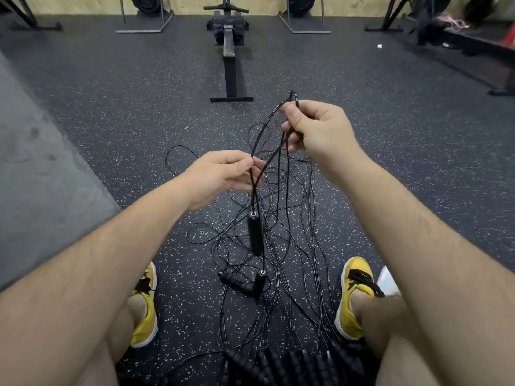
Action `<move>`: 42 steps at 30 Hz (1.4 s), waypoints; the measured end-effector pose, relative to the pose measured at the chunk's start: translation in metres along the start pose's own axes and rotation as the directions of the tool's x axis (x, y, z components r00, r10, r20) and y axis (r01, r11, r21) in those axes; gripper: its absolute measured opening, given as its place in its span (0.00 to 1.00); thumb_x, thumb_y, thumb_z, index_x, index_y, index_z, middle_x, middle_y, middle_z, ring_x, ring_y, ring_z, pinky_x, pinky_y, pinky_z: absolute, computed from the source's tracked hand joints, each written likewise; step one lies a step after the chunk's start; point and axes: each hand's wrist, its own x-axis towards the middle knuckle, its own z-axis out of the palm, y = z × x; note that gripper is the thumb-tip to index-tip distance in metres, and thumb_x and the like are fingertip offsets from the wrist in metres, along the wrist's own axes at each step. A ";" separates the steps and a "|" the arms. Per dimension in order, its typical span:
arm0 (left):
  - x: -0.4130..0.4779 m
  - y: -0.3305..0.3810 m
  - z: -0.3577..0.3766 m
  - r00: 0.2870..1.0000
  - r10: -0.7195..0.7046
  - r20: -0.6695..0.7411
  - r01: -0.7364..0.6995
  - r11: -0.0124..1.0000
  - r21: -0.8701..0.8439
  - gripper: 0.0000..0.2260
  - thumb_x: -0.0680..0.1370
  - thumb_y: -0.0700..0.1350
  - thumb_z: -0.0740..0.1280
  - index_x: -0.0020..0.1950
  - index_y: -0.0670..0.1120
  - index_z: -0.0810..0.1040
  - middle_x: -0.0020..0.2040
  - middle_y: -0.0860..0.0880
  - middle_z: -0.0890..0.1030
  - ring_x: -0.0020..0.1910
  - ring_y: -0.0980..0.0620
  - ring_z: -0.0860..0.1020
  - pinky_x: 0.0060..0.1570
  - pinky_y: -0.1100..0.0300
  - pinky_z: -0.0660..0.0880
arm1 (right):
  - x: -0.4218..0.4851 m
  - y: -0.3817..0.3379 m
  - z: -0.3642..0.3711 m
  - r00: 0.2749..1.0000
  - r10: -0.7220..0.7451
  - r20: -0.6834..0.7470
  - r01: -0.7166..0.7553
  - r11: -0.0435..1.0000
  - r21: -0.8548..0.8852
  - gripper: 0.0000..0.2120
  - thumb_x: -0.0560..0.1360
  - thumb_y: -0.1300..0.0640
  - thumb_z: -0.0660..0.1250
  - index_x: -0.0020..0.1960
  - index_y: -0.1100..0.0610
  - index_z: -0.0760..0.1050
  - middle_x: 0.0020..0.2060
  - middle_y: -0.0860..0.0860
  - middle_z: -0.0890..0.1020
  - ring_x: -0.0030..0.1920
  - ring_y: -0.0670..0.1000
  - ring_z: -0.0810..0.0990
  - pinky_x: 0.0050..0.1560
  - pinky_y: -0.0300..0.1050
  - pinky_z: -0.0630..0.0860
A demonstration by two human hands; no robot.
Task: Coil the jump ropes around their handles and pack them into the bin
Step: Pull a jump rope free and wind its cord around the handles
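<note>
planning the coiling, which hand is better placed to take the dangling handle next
Left. The left hand pinches the rope just above the dangling handle, so it likely only needs to slide down. The right hand is higher and farther from the handle, holding a loop of rope.

Glossy black cord [260, 135], likely plastic-coated; matt foam-like handle [255, 234] with a shiny metal ring on top; rough speckled rubber floor [139, 107]; yellow suede-like shoes [351, 299].
</note>
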 end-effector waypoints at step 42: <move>-0.018 -0.010 0.023 0.989 -0.001 -0.145 0.047 0.948 0.315 0.05 0.82 0.39 0.66 0.49 0.45 0.80 0.46 0.47 0.87 0.45 0.55 0.85 0.44 0.70 0.77 | 0.006 0.021 0.051 0.996 -0.032 0.084 0.048 0.982 -0.184 0.18 0.79 0.52 0.69 0.42 0.68 0.77 0.31 0.58 0.74 0.30 0.51 0.73 0.28 0.40 0.74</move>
